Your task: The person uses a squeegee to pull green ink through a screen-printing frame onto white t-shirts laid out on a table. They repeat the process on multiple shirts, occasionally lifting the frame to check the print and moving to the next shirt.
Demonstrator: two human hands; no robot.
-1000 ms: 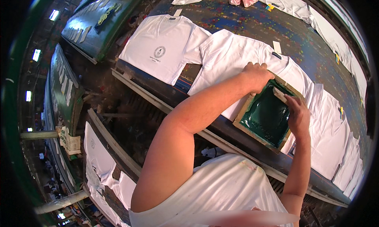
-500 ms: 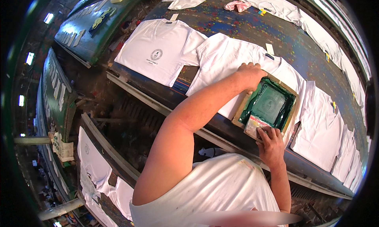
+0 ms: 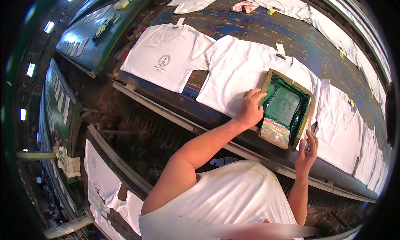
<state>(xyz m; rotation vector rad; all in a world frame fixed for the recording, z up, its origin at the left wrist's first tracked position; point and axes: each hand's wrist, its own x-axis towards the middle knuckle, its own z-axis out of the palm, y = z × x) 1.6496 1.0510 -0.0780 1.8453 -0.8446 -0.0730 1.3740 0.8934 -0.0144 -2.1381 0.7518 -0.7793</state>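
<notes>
Head view: the inked screen frame [image 3: 287,101] sits at three o'clock over a white shirt [image 3: 233,67], left hand [image 3: 250,109] clamped on its nine-o'clock edge. Right hand [image 3: 307,151] at five, fingers loosely apart; contact is hard to tell. Any tilt could topple the squeegee [image 3: 274,133] leaning at seven, or smear that shirt.

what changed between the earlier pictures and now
The right hand drew the squeegee to the near end of the frame, then let go and is now just right of it. The left hand moved from the far left corner down the left side. The frame has turned or tilted slightly; I can't tell which. The printed shirt and pink cloth stayed put.
</notes>
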